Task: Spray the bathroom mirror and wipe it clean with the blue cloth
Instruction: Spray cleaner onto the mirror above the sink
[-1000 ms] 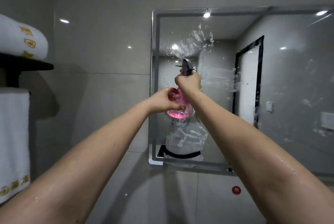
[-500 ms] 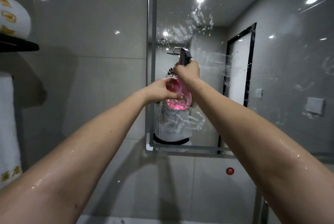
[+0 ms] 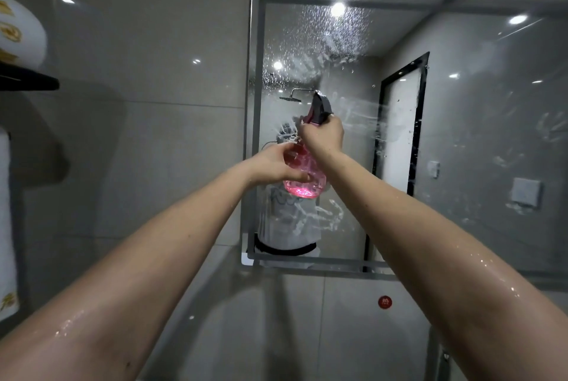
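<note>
The bathroom mirror (image 3: 461,140) hangs on the grey tiled wall, speckled with droplets near its top left and streaked with white smears. Held up close in front of it is a pink spray bottle (image 3: 304,177) with a dark trigger head. My right hand (image 3: 322,134) grips the bottle's neck at the trigger. My left hand (image 3: 276,165) holds the round pink body from the left side. Both forearms are wet. No blue cloth is in view.
A black shelf (image 3: 27,82) at the far left carries a folded white towel (image 3: 18,36), with another white towel (image 3: 6,227) hanging below. A round red sticker (image 3: 384,302) sits on the wall under the mirror.
A fresh patch of fine droplets has appeared on the mirror's upper left. The bottle and both hands stay together in front of the glass while my view shifts a little.
</note>
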Available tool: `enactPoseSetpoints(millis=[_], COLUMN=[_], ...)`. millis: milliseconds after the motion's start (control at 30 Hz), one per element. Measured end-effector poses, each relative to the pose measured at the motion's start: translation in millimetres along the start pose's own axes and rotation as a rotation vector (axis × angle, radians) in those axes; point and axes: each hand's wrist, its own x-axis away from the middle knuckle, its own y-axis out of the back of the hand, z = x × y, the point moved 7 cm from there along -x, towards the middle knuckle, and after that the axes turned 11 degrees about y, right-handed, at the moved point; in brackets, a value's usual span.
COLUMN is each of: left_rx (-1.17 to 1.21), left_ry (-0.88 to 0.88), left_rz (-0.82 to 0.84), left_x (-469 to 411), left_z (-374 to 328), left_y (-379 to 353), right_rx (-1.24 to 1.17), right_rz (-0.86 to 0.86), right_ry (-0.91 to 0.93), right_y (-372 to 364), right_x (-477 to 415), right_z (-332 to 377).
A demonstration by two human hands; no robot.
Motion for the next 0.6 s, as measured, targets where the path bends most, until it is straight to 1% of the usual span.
enactPoseSetpoints(millis=[200,333,500,600], left_rx=[0.013,-0.011,0.005,0.026], left_ry=[-0.024,-0.040,-0.064,-0.084], left_rz=[0.015,0.049,0.054,0.064], left_x=[-2,-7,-17,-25], left_z=[-11,-20,-35,-47], left_y=[-14,-28,-51,-68], right_rx=[0.026,0.009,0.012,0.009], right_rz=[-0.081,-0.040,-0.044,-0.095], right_ry=[-0.012,-0.030,-0.013,-0.003], right_y=[22,36,65,91], right_x=[0,-3,-5,-5], right_z=[-4,-9,-8,-8])
